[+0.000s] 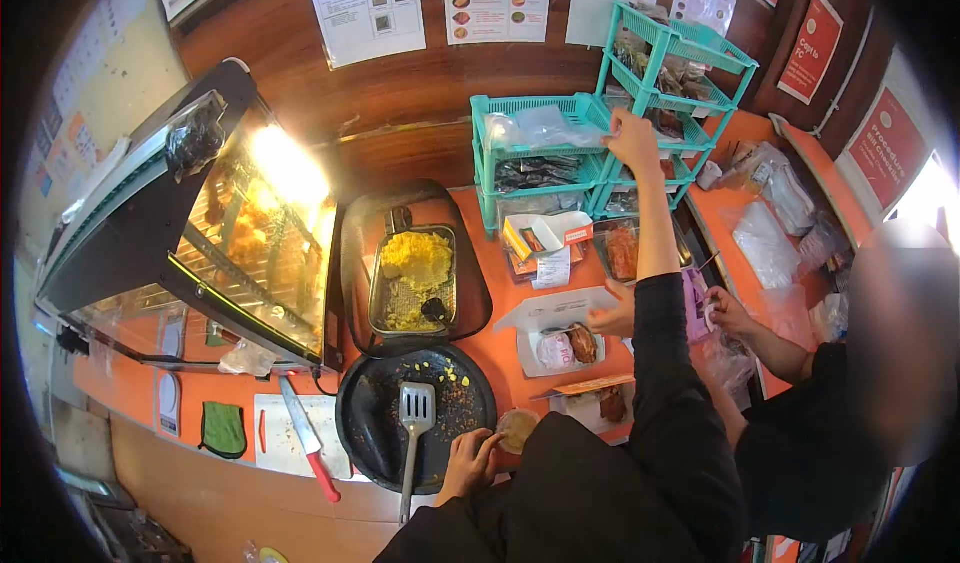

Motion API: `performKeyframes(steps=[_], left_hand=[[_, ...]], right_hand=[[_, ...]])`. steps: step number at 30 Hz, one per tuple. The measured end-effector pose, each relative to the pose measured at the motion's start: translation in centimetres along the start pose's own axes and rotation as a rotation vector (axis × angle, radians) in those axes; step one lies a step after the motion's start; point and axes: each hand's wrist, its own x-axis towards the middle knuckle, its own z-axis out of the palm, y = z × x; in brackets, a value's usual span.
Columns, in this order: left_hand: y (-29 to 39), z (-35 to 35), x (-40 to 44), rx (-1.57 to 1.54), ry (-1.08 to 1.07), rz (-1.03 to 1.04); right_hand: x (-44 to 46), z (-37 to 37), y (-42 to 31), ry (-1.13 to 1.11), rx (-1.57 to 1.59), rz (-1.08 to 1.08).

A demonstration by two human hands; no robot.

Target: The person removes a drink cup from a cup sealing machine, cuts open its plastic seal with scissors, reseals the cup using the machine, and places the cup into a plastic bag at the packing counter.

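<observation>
My right hand is raised at the edge of the teal tiered rack, its fingers pinched together; what is in them, if anything, is too small to make out. A clear plastic bag lies in the rack's top tray beside it. Lower down, my left hand has its fingertips closed on the rim of a small round tan tub. Left of that hand, a slotted spatula rests across the round black pan, which holds scattered crumbs.
A co-worker's hand is over an open food box with a wrapped item; their other hand is farther right. A lit glass warmer stands left. A red-handled knife lies on a white board. Yellow rice fills a tray.
</observation>
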Motion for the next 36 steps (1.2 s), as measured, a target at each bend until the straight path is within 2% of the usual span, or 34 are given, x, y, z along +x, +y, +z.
performKeyframes(steps=[1, 5, 8, 10, 11, 13, 15, 16, 17, 18, 19, 21, 22, 24, 25, 26, 28, 29, 30, 32, 33, 34, 36], left_hand=[[-0.2, -0.1, 0.0, 0.007, 0.013, 0.004], [-0.3, -1.5, 0.5, -0.026, 0.049, -0.061], [-0.9, -3.2, 2.2, -0.158, 0.107, -0.070], [-1.6, -3.8, 4.2, -0.250, 0.125, -0.082], [-1.6, -4.4, 5.7, -0.366, 0.141, -0.103], [-2.0, -5.1, 8.2, -0.668, 0.142, -0.151], [-0.8, -6.4, 11.3, -1.097, 0.144, -0.219], [1.1, -8.3, 12.9, -1.337, 0.153, -0.259], [2.3, -9.8, 13.9, -1.525, 0.148, -0.241], [3.0, -10.7, 14.6, -1.713, 0.144, -0.226], [2.8, -11.2, 15.1, -1.712, 0.148, -0.237], [1.5, -11.6, 14.8, -2.109, -0.115, -0.012], [0.8, -11.7, 13.8, -2.112, -0.120, -0.031], [0.1, -11.7, 12.3, -1.859, -0.123, -0.236], [0.7, -11.7, 11.2, -2.003, -0.104, -0.315], [0.6, -11.7, 9.9, -2.002, -0.125, -0.327], [0.9, -11.9, 7.5, -2.138, -0.320, -0.288], [1.6, -12.3, 6.2, -2.139, -0.339, -0.341], [1.6, -12.4, 5.1, -2.145, -0.349, -0.347], [1.1, -12.9, 3.1, -2.209, -0.493, -0.362], [1.5, -13.4, 2.3, -2.258, -0.518, -0.350], [1.2, -13.6, 1.6, -2.263, -0.532, -0.355], [0.1, -14.0, -0.1, -2.042, -0.613, -0.369]], right_hand=[[0.4, -0.5, 0.3, -0.102, 0.035, 0.036], [2.1, -4.0, -0.2, -0.183, 0.116, 0.007], [2.8, -8.3, -4.8, -0.051, 0.094, 0.021], [2.1, -10.9, -9.2, 0.214, 0.113, -0.028], [1.3, -11.7, -11.0, 0.218, 0.108, -0.021], [-1.3, -13.0, -14.7, 0.390, 0.212, -0.124], [-6.7, -14.7, -20.8, 0.197, 0.295, -0.060], [-9.8, -14.2, -23.0, 0.122, 0.362, -0.095], [-12.5, -13.1, -24.5, -0.106, 0.383, -0.196], [-16.2, -10.9, -25.7, -0.227, 0.391, -0.335], [-19.9, -8.8, -26.8, -0.354, 0.412, -0.470], [-26.2, -8.3, -30.4, -0.472, 0.543, -0.512], [-27.2, -8.5, -30.5, -0.478, 0.547, -0.497], [-28.9, -9.8, -30.2, -0.676, 0.799, -0.381], [-30.1, -8.9, -29.6, -0.805, 0.842, -0.089], [-30.9, -8.7, -29.5, -0.796, 0.842, -0.069], [-32.3, -8.5, -29.0, -0.368, 1.073, 0.302], [-32.9, -7.2, -27.4, -0.205, 0.808, 0.141], [-34.1, -6.9, -27.3, -0.205, 0.800, 0.149], [-36.5, -6.5, -27.3, -0.278, 0.803, 0.494], [-37.3, -6.0, -28.1, -0.127, 0.784, 0.436], [-38.6, -6.5, -28.0, -0.122, 0.774, 0.445], [-40.9, -8.9, -27.7, -0.684, 1.551, 0.934]])
